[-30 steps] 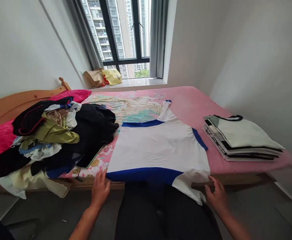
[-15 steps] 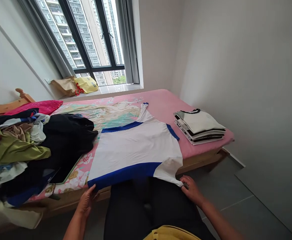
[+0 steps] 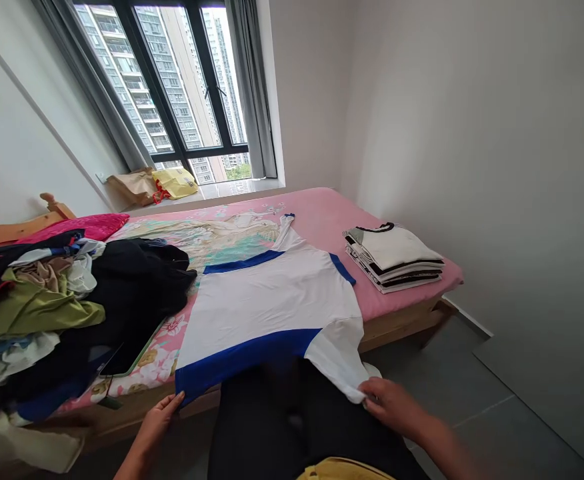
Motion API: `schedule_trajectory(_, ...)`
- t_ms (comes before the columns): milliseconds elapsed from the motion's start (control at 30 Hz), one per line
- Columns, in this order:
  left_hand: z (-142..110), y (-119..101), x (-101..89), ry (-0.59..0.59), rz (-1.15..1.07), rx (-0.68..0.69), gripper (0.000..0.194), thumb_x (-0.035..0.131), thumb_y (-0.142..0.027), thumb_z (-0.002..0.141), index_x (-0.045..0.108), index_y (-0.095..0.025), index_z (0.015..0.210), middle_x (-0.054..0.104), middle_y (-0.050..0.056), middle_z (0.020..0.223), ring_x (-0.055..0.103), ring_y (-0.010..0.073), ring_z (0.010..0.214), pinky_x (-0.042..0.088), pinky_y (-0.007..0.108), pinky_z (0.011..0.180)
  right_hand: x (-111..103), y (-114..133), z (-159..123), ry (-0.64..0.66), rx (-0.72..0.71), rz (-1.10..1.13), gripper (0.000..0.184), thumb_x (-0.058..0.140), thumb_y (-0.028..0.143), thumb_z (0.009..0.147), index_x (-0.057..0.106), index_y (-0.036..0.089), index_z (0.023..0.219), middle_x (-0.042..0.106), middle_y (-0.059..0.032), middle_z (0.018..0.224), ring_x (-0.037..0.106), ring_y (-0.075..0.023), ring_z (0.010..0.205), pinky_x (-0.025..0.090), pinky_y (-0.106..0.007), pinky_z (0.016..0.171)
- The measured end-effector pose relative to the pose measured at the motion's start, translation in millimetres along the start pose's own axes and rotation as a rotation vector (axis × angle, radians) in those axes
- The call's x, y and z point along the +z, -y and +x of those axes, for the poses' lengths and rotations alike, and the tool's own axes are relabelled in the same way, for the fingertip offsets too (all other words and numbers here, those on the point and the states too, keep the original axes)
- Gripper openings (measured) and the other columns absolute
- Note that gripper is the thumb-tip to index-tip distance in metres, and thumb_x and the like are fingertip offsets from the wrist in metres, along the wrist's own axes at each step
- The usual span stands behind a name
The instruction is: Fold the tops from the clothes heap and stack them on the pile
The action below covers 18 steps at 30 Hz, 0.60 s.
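Note:
A white T-shirt point(image 3: 272, 300) with blue trim lies spread over the bed, its near blue edge hanging toward my legs. My left hand point(image 3: 165, 410) pinches the lower left corner of the blue band. At the right, my right hand point(image 3: 385, 399) is closed on the white end of the shirt nearest me, beside my thigh. The shirt's far sleeve reaches toward the middle of the bed, and some wrinkles run across its body.
A heap of unfolded clothes point(image 3: 42, 293) covers the bed's left side, with a dark flat tablet-like object point(image 3: 132, 353) by it. Folded clothes point(image 3: 395, 257) are stacked on the pink bed sheet point(image 3: 317, 207) at right. Paper bags point(image 3: 132, 187) stand on the windowsill.
Both hands have moved slightly toward me and down, drawing the near edge of the shirt along. The right end of the shirt now hangs lower. The camera view has tilted a little.

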<state>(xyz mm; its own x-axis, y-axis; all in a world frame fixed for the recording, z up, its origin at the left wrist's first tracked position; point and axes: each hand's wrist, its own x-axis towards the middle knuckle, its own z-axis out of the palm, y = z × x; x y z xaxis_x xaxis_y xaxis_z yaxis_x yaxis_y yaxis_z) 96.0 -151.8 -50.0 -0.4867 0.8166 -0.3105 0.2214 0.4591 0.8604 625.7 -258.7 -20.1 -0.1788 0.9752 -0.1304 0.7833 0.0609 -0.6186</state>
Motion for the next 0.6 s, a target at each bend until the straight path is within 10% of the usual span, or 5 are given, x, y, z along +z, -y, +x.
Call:
schedule_trajectory(233, -10, -22, 17.1, -0.373, 0.263, 0.344, 0.033, 0.052, -0.043, 0.069, 0.062, -0.020, 0.090, 0.064, 0.004, 0.085, 0.059, 0.0222, 0.076, 0.048, 0.035, 0.072, -15, 31, 47, -0.127, -0.038, 0.046, 0.036, 0.033, 0.042, 0.091, 0.064, 0.023, 0.086, 0.064, -0.0040, 0.086, 0.059, -0.0181, 0.082, 0.044, -0.030, 0.075)
schedule_trajectory(400, -13, -72, 79.2, -0.157, 0.301, 0.710, 0.031, 0.044, -0.038, 0.078, 0.062, -0.020, 0.096, 0.063, 0.007, 0.102, 0.058, 0.0236, 0.098, 0.045, 0.038, 0.092, -24, 43, 125, -0.406, -0.059, 0.118, 0.035, 0.032, 0.032, 0.090, 0.056, 0.018, 0.112, 0.059, -0.0096, 0.114, 0.054, -0.0199, 0.108, 0.042, -0.035, 0.095)
schedule_trajectory(600, -14, -123, 184.5, 0.110, 0.541, 0.899, 0.037, 0.040, -0.024, 0.083, 0.061, -0.019, 0.113, 0.058, 0.008, 0.126, 0.046, 0.0228, 0.124, 0.036, 0.042, 0.106, -10, 64, 207, -0.453, -0.152, 0.019, 0.042, 0.034, 0.019, 0.085, 0.051, 0.012, 0.123, 0.054, -0.0130, 0.125, 0.046, -0.0210, 0.120, 0.035, -0.040, 0.107)
